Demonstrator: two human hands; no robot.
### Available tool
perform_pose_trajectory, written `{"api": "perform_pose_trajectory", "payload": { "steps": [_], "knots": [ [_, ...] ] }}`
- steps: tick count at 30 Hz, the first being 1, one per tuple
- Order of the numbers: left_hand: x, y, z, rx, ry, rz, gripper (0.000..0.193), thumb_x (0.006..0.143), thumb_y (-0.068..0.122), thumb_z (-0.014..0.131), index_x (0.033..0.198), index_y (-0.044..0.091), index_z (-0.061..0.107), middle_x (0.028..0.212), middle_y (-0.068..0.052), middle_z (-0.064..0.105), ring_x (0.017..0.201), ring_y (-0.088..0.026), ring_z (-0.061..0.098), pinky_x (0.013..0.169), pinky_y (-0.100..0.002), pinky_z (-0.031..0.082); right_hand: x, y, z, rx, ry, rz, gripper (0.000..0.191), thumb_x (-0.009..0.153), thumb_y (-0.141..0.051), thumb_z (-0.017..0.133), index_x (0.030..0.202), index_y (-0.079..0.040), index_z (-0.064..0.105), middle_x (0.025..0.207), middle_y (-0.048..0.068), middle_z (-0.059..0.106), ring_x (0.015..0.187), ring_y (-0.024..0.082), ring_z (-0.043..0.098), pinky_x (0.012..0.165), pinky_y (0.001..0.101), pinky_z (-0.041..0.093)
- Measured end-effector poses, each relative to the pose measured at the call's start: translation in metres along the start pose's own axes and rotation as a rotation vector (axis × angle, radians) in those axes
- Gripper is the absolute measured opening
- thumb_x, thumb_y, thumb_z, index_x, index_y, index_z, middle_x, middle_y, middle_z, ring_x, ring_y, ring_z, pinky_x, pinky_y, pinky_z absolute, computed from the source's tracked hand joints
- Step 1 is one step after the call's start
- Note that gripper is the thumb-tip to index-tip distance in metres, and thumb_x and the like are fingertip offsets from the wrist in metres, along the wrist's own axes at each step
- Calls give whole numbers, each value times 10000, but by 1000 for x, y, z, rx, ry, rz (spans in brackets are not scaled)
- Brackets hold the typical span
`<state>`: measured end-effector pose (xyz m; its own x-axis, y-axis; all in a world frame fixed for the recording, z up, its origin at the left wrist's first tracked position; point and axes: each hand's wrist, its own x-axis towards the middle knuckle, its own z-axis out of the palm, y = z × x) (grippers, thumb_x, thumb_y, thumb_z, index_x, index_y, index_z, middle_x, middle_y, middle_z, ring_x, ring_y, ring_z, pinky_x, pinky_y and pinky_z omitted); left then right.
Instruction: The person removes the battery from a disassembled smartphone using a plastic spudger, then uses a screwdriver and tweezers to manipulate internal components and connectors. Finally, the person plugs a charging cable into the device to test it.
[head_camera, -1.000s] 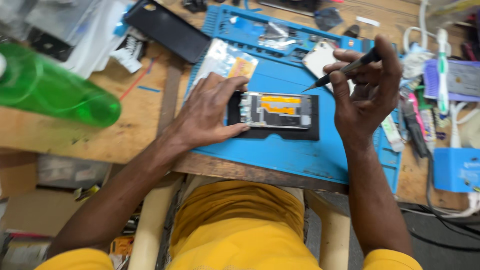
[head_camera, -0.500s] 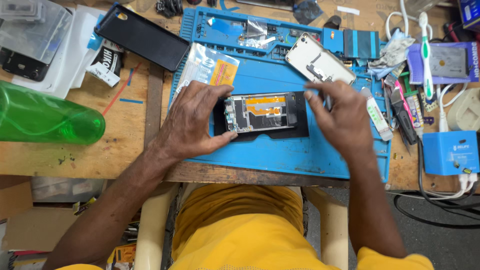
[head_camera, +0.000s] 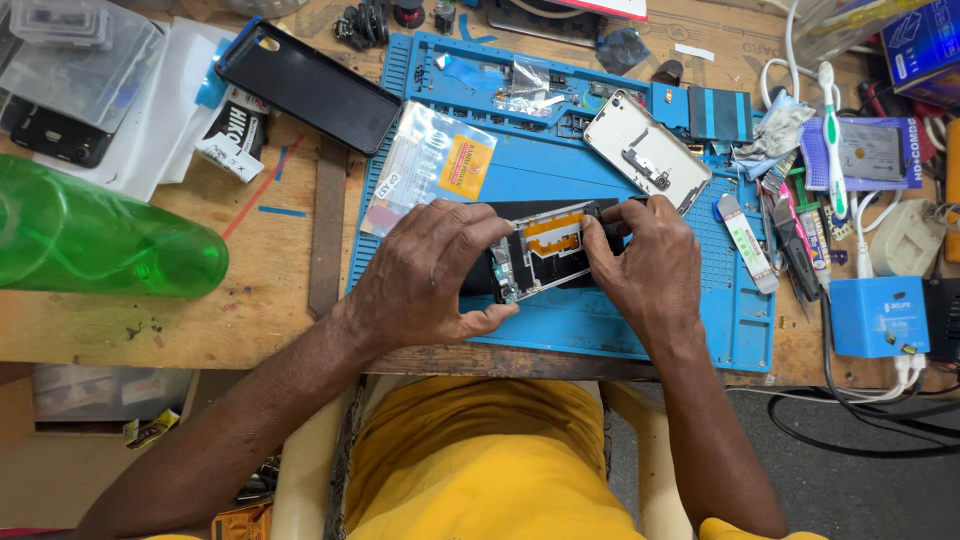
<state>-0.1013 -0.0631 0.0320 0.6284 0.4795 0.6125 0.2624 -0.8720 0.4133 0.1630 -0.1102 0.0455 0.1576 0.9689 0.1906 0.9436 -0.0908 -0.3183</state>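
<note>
Opened phone (head_camera: 545, 255) lies on the blue mat (head_camera: 600, 320), mid-table (head_camera: 270, 320), insides up. Left hand (head_camera: 425, 275) curled round its left end, fingers and thumb gripping the frame. Right hand (head_camera: 650, 265) closed on the right end, fingertips pressed to the top edge. A back cover (head_camera: 648, 152) lies just beyond; green bottle (head_camera: 100, 240) lies well to the left.
</note>
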Motion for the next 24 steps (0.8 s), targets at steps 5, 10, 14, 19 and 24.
{"api": "perform_pose_trajectory", "payload": {
  "steps": [5,10,14,19,24],
  "knots": [
    [-1,1,3,-40,9,25,738,842,397,875,1362,53,480,1242,-167,577,1157,-346,614,991,-490,534,4,-3,2,-80,-23,17,333,931,-292,759,943,41,777,879,176,684,640,232,708,517,367,582],
    [-1,1,5,-50,22,39,746,838,398,868,1357,45,466,1228,-181,565,1142,-359,623,998,-496,549,9,-12,-1,-130,-62,58,362,868,-324,771,937,31,784,884,194,686,625,257,711,505,386,581],
    [-2,2,7,-65,6,42,741,841,389,866,1354,38,462,1229,-186,559,1138,-358,618,991,-493,554,16,-16,-9,-165,-143,81,348,871,-313,741,962,20,789,922,213,698,635,284,720,532,406,594],
    [-4,4,7,-63,-15,51,716,844,382,860,1336,48,462,1245,-177,555,1151,-344,613,979,-474,561,27,-19,-13,-273,-243,73,379,837,-339,714,968,5,805,923,249,692,665,336,718,579,451,601],
    [-3,3,7,-80,-13,45,725,841,375,875,1329,44,454,1223,-179,551,1137,-345,614,981,-478,563,26,-16,-9,-302,-223,61,303,877,-239,640,980,-13,813,925,239,712,711,330,727,671,460,609]
  ]
}}
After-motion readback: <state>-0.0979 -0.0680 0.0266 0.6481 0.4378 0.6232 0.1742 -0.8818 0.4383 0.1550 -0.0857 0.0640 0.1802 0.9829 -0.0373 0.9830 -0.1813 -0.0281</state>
